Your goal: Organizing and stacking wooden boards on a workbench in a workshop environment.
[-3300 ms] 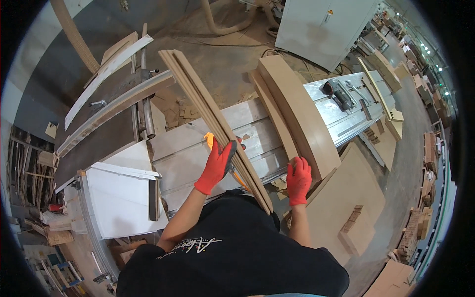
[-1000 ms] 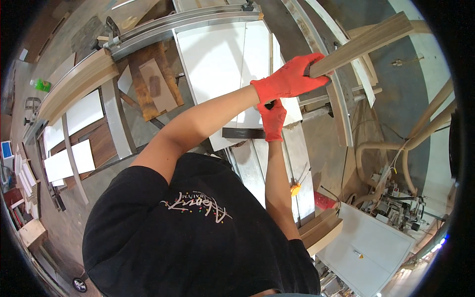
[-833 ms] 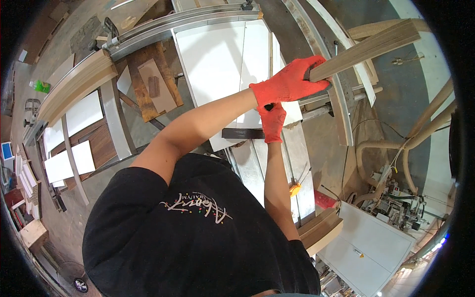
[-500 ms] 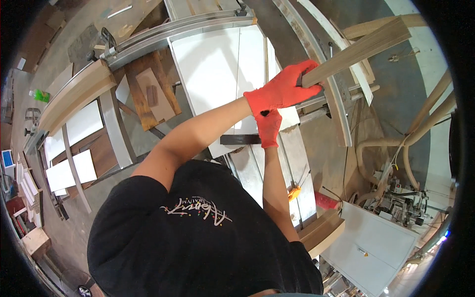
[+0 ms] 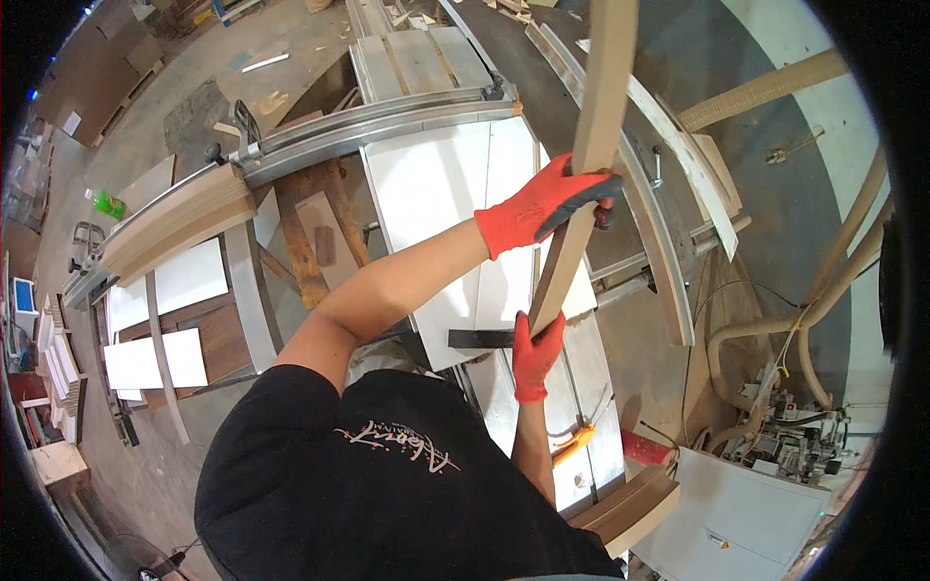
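A long, light-brown wooden strip (image 5: 594, 126) is in both my hands and points away from me, its far end past the picture's upper edge. My left hand (image 5: 547, 208), in a red glove with dark palm, is closed around its middle part. Lower down, my right hand (image 5: 539, 358), in a red glove, is closed at the strip's near end. A short black bar (image 5: 477, 339) lies crosswise just left of my right hand. Beneath the strip and my left arm is a white panel (image 5: 441, 184) on the machine table.
A metal fence (image 5: 378, 121) crosses beyond the panel. Stacked wooden strips (image 5: 179, 223) rest on the left frame. A curved rail (image 5: 654, 232) runs at right. An orange-handled tool (image 5: 576, 443) lies by my right forearm. Beyond are hoses (image 5: 765, 92) and a white cabinet (image 5: 712, 518).
The strip has swung from pointing right to pointing away from me. My right hand has come out from under my left wrist and taken its near end. The view has shifted.
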Demonstrator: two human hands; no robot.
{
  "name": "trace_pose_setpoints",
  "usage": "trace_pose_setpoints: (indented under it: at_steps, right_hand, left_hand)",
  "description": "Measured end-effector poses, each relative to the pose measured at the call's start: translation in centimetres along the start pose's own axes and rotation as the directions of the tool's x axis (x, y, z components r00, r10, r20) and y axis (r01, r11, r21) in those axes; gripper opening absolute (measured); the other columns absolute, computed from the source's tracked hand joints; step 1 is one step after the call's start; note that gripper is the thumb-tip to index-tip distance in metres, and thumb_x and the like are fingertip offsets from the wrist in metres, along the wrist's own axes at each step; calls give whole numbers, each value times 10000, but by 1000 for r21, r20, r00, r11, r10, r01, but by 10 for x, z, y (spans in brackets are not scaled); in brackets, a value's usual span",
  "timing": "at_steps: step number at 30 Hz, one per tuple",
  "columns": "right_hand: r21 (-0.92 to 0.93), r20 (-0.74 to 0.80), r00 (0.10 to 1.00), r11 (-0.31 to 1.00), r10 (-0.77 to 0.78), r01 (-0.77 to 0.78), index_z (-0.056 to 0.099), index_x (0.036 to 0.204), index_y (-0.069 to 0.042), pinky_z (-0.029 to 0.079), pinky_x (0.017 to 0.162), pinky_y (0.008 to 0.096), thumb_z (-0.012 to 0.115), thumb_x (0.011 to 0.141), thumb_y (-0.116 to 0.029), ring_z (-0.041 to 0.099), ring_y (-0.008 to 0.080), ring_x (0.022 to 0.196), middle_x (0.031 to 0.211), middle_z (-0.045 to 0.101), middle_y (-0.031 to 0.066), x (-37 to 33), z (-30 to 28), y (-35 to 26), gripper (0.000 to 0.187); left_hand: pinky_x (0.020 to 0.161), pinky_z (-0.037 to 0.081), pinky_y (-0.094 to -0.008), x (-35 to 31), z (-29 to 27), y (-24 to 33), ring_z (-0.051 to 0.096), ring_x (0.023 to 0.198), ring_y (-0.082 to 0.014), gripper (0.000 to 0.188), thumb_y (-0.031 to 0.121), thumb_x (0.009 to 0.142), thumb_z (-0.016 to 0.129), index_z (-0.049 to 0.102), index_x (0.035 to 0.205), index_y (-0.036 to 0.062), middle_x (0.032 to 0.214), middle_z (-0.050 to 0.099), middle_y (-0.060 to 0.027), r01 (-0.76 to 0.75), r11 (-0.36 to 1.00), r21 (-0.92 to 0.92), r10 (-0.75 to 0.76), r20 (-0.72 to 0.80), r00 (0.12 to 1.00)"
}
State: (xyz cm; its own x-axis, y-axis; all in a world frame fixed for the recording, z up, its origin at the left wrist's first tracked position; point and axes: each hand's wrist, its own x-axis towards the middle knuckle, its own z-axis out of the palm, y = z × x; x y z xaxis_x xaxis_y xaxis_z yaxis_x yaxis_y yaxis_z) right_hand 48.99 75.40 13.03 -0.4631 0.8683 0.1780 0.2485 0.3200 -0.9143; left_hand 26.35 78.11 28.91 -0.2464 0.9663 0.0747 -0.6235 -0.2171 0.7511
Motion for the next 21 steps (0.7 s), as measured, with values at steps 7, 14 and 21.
trace_pose_setpoints:
  at_steps: [7, 14, 21]
  right_hand:
    - [-178, -33, 999, 984, 9, -15, 592, 1218, 19, 520, 731, 382, 762, 911, -162, 659, 286, 820, 935, 667, 183, -39, -30, 7, 395]
    - [-310, -145, 981, 936, 129, -169, 596, 1212, -20, 519, 713, 419, 762, 894, -213, 667, 347, 793, 923, 675, 194, -69, -64, 12, 408]
    - [-387, -176, 969, 893, 174, -230, 584, 1143, -23, 513, 755, 461, 751, 897, -237, 655, 438, 905, 973, 668, 232, -58, -57, 7, 366]
  left_hand:
    - [1190, 341, -412, 31, -196, -13, 403, 1458, -273, 842, 604, 996, 585, 314, 1567, 48, 1544, 462, -148, 33, 410, 912, 86, -74, 994]
    - [1117, 383, -515, -57, -439, 83, 612, 1234, -381, 760, 751, 882, 539, 676, 1223, 86, 1245, 681, -216, 747, -420, 515, 544, -516, 661]
    - [1067, 407, -504, -63, -455, 83, 620, 1208, -380, 789, 769, 860, 541, 676, 1174, 58, 1204, 692, -204, 755, -371, 541, 578, -502, 644]
